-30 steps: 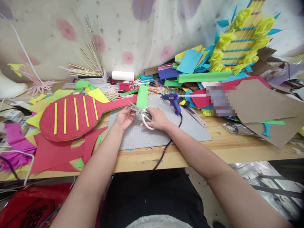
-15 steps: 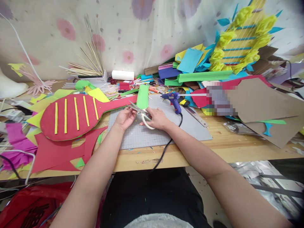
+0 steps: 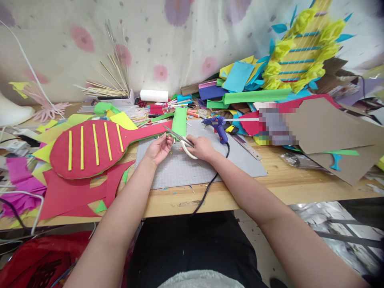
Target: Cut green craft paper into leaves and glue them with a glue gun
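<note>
My right hand point(image 3: 200, 147) grips a pair of scissors point(image 3: 177, 135) by the white handles, and the blades point up and to the left, close together. Beside the blades is my left hand point(image 3: 159, 149), palm up, with thumb and fingertips pinched; whatever they hold is too small to make out. Just beyond both hands lies a red guitar-shaped cutout point(image 3: 87, 148) with yellow strips across its body and green along its edge. A green rectangle point(image 3: 179, 121) forms the end of its neck. Under my hands is a grey cutting mat point(image 3: 180, 176).
A blue glue gun point(image 3: 218, 127) with a black cord lies right of my hands, near a metal ruler point(image 3: 247, 147). Red scraps point(image 3: 69, 194) spread at the left. Brown cardboard point(image 3: 327, 124) and a yellow decorated guitar shape point(image 3: 300, 56) are at the right. Skewers point(image 3: 115, 76) stand behind.
The scissor blades were spread apart and have come together, and their handles have closed up. My right hand has turned slightly. My left hand stays nearly in place.
</note>
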Available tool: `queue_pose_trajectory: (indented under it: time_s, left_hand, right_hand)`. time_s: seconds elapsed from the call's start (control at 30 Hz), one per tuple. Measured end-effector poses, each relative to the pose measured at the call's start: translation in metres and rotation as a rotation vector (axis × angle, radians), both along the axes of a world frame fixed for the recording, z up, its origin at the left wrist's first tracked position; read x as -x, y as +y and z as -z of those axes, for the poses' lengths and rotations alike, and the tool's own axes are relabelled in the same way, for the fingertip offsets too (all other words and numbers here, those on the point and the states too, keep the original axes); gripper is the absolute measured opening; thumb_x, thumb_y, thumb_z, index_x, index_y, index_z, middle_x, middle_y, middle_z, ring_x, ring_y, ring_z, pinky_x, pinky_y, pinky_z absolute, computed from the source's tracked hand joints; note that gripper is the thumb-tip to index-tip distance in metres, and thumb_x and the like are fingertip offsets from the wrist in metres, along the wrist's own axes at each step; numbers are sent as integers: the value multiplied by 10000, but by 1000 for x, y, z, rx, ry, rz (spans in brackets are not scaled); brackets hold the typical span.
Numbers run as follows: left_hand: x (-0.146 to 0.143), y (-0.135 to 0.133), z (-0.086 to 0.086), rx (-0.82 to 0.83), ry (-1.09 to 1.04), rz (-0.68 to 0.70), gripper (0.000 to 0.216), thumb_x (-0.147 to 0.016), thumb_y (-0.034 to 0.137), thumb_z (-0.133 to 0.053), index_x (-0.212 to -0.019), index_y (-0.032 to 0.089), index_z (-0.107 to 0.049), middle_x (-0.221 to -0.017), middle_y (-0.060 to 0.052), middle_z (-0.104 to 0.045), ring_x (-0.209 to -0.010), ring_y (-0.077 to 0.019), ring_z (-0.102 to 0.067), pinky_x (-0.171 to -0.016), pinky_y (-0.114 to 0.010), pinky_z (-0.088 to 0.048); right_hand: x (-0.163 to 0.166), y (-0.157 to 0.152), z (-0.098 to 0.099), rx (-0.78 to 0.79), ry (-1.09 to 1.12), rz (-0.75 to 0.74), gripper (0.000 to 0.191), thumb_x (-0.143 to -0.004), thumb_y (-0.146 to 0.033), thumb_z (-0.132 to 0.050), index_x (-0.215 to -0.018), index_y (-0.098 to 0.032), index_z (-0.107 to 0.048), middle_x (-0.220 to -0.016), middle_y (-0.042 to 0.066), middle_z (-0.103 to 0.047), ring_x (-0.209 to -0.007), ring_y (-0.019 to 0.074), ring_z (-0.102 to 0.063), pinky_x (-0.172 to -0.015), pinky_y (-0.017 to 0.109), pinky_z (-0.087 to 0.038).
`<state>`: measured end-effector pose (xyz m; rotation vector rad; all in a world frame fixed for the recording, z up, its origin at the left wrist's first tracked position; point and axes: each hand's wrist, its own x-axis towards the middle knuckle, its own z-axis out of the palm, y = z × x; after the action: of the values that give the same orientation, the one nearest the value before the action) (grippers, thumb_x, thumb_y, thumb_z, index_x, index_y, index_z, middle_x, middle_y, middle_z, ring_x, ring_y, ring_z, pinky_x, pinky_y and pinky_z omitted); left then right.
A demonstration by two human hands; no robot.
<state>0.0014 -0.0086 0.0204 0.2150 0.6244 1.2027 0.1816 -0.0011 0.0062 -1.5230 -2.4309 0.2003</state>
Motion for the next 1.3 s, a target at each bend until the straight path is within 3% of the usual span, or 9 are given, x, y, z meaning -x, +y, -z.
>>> queue_pose_trajectory:
  time_s: [0.23, 0.6, 0.9, 1.1, 1.3]
  left_hand:
    - [-2, 1, 2, 19, 31, -17, 257, -885, 68, -368, -716, 105, -558, -648, -17, -530, -575, -39, -517, -487, -95, -431]
    - [-4, 1, 2, 45, 113, -38, 242, -857, 31, -396, -697, 110, -560, -632, -11, -546, -561, -40, -526, -485, -96, -430]
    - [-2, 2, 3, 18, 58, -6, 222, -894, 120, -402, -735, 107, -557, -643, -16, -519, -552, -31, -507, -475, -82, -429]
    - [-2, 1, 3, 9, 48, 21, 221, -897, 148, -410, -741, 111, -562, -631, -12, -505, -542, -34, -490, -447, -86, -413]
    - [-3, 2, 6, -19, 64, -7, 240, -890, 102, -394, -706, 120, -547, -602, 7, -510, -499, -32, -474, -426, -99, -379]
  right_hand:
    - [-5, 3, 0, -34, 34, -159, 492, -806, -633, -392, -928, -175, -524, -883, 75, -662, -787, 199, -572, -696, 298, -308]
    - [-3, 2, 1, -51, -21, -131, 458, -811, -605, -418, -950, -191, -557, -808, 61, -672, -734, 195, -576, -715, 304, -307]
    - [-7, 4, -1, -36, -12, -28, 478, -817, -621, -383, -926, -205, -594, -757, 60, -666, -654, 198, -556, -585, 287, -263]
    - [-10, 4, -3, -14, 28, -144, 459, -822, -600, -394, -934, -179, -540, -823, 64, -655, -726, 192, -553, -680, 298, -307]
    - [-5, 2, -1, -12, -4, -160, 470, -810, -620, -400, -922, -186, -540, -828, 65, -658, -746, 198, -570, -706, 304, -313]
